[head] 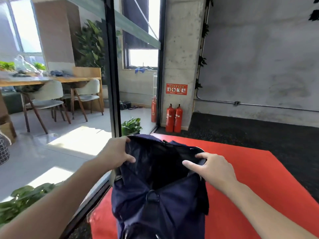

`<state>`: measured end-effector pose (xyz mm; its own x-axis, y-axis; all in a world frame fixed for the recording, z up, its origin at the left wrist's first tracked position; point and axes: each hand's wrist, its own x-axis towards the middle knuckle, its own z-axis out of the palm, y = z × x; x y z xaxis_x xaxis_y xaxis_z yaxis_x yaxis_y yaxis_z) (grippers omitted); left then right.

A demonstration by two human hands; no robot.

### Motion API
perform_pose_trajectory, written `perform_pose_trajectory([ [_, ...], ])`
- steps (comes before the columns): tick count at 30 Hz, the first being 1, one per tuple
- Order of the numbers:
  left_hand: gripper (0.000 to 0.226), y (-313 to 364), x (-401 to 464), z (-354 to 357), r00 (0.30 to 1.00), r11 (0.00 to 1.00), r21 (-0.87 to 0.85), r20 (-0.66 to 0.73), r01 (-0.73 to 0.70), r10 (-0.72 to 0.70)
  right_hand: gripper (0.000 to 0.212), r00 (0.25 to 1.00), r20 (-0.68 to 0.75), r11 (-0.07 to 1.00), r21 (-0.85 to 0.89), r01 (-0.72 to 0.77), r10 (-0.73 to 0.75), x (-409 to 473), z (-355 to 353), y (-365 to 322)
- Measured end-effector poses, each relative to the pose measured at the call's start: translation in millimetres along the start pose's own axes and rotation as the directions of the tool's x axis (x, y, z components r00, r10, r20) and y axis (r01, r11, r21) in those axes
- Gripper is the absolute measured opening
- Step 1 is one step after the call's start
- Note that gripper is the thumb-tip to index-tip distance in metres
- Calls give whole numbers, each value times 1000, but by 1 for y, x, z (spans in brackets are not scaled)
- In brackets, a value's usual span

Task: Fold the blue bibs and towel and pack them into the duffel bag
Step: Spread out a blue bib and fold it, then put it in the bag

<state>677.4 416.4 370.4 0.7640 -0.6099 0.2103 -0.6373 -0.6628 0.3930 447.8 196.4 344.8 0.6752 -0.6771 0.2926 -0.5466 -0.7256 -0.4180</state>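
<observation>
Navy duffel bag [160, 200] sits bottom centre of the frame on a red mat [250, 178], its mouth pulled wide open toward the top of the frame. Interior reads as dark fabric only; contents cannot be made out in the shadow. Left hand [117, 152] grips the left rim of the opening, fingers curled over the edge and thumb lying against the inner fabric. Right hand [210, 167] holds the right rim, thumb stretched along the edge, fingers hooked over it. A black ring fitting shows on the near end of the bag. No bibs or towel visible on the mat. Two red fire extinguishers [174, 119] stand against a concrete pillar, centre of frame; a glass partition [114, 66] runs down left of centre, potted plant [132, 125] at its foot.
</observation>
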Motion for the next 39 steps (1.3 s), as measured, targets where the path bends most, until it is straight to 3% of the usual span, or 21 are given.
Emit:
perform_pose_trajectory([
  [5,76,-28,16,-16,993,993,110,-103,-39,50,82,996,-84,1000,20,-8,10,5,21,-30],
  [10,29,-69,32,30,995,955,278,36,-102,95,81,995,91,993,-112,-41,51,3,66,-33],
  [13,22,-80,60,29,988,938,313,9,-149,153,79,995,79,992,-120,-48,57,17,76,-36],
  [20,44,-42,119,-27,962,958,204,-142,-202,233,75,997,-70,999,30,-43,45,73,33,-64],
  [24,35,-50,99,-2,983,944,273,69,-184,172,76,993,104,993,-108,-48,59,68,62,-46],
  [29,47,-76,88,20,989,975,168,-5,-147,150,65,993,101,992,-114,-54,65,64,77,-30],
  [35,66,-83,75,40,994,985,143,56,-99,92,64,980,193,986,-169,-16,49,53,96,-31],
  [39,59,-82,63,55,984,986,103,138,-130,115,68,951,307,980,-195,33,29,44,110,-27],
])
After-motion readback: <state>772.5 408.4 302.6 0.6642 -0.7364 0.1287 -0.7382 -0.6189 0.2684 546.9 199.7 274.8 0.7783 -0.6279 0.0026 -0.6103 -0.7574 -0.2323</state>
